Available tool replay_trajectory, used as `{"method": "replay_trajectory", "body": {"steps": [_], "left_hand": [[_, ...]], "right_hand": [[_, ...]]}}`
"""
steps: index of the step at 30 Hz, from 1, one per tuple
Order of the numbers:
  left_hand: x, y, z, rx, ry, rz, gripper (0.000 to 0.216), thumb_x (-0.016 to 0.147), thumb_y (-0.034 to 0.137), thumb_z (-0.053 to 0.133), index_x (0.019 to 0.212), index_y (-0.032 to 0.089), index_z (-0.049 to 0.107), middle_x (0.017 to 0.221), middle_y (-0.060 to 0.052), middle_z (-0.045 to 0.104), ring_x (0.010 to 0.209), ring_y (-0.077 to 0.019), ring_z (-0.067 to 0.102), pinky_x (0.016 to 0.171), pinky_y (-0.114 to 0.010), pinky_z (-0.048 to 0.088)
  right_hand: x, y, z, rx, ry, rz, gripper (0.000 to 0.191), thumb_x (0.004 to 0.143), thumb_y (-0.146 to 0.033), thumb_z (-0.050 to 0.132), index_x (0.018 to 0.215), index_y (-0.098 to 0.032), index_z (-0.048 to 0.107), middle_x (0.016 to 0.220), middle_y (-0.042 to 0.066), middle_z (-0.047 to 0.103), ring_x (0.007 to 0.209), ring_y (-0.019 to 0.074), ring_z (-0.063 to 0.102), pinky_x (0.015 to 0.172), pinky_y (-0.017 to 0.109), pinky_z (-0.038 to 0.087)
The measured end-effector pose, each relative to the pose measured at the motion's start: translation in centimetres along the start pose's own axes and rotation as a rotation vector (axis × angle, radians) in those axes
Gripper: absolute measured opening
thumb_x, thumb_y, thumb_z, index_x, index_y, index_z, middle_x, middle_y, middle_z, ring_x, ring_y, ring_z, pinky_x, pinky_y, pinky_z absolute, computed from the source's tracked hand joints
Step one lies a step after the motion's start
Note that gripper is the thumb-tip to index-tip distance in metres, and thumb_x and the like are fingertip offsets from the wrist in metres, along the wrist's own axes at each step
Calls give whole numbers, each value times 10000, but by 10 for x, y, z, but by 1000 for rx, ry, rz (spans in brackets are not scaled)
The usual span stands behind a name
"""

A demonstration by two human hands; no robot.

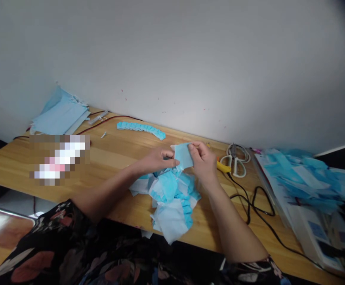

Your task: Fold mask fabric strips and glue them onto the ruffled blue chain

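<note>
Both hands pinch a small light-blue square of mask fabric (184,155) above a wooden table (115,154). My left hand (157,159) grips its left edge with fingers closed. My right hand (201,158) pinches the top right edge. Just below them lies a heap of blue and white fabric scraps (174,200), reaching the table's near edge.
A pleated blue strip (141,129) lies further back. A stack of blue masks (60,114) leans at the far left. White-handled scissors (237,160), a yellow tool (223,166) and black cables (257,206) sit to the right, beside a pile of blue pieces (305,178).
</note>
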State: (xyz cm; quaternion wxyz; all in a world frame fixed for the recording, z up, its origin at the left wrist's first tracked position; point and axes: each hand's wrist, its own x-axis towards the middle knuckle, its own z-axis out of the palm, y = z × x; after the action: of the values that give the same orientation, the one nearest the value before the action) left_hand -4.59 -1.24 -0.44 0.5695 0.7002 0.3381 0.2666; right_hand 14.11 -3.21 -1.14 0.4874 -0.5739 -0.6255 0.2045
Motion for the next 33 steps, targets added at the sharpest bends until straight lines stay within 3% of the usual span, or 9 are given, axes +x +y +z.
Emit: {"method": "replay_trajectory", "body": {"steps": [3,5,9,14,17,22,26,30,33], "left_hand": [[-1,1,1,-207,-13,-38,274,720,395,696,785,129,698,749,-32,688,668,-123,602,630,-239,488],[1,-1,2,-339,44,-72,290,716,408,710,787,126,704,767,-54,708,672,-130,620,650,-254,503],[6,-5,0,-416,193,-44,284,732,405,710,729,122,689,729,-50,701,674,-122,624,700,-261,500],[9,-9,-2,-424,227,36,311,747,436,706,758,126,691,744,-47,701,739,-134,642,799,-288,496],[10,-10,-1,-438,199,10,346,716,465,731,771,126,685,758,-43,700,735,-130,635,772,-273,494],[10,-5,2,-382,125,20,355,726,479,715,755,127,681,758,-33,687,749,-127,619,767,-258,485],[9,0,0,-327,146,16,310,767,434,665,801,127,689,783,-34,684,721,-116,600,708,-237,468],[10,0,-11,-277,417,42,315,791,430,615,767,122,670,664,-10,621,599,-89,511,588,-218,400],[12,-2,-17,-285,560,110,324,779,451,635,812,130,670,728,-15,636,686,-101,538,662,-222,421]], "right_hand": [[4,6,1,138,-26,74,266,883,-455,545,918,-219,663,530,-61,486,477,122,438,494,252,363],[5,6,0,202,56,71,268,896,-438,529,973,-216,658,546,-57,501,501,131,478,522,263,406],[0,-5,-8,144,180,-129,244,911,-367,513,1050,-224,653,875,40,679,829,193,642,789,357,505],[-5,-14,-8,-109,-149,-518,383,856,-315,590,1236,-272,595,1251,81,643,1198,277,561,1031,501,418],[-3,-8,0,-160,-204,-594,456,834,-276,629,1286,-282,570,1285,72,632,1238,269,538,1063,503,400],[-4,0,7,-143,-143,-517,285,885,-181,533,1119,-263,675,1089,50,721,1058,223,641,951,428,483],[-3,6,4,-16,-63,-262,216,908,-258,524,998,-235,719,981,36,747,936,207,674,852,368,507],[2,15,3,242,49,25,230,882,-380,573,971,-231,724,936,18,740,863,187,657,784,318,499],[4,18,5,358,22,105,237,846,-414,615,940,-231,730,906,8,727,814,169,635,755,293,489]]}}
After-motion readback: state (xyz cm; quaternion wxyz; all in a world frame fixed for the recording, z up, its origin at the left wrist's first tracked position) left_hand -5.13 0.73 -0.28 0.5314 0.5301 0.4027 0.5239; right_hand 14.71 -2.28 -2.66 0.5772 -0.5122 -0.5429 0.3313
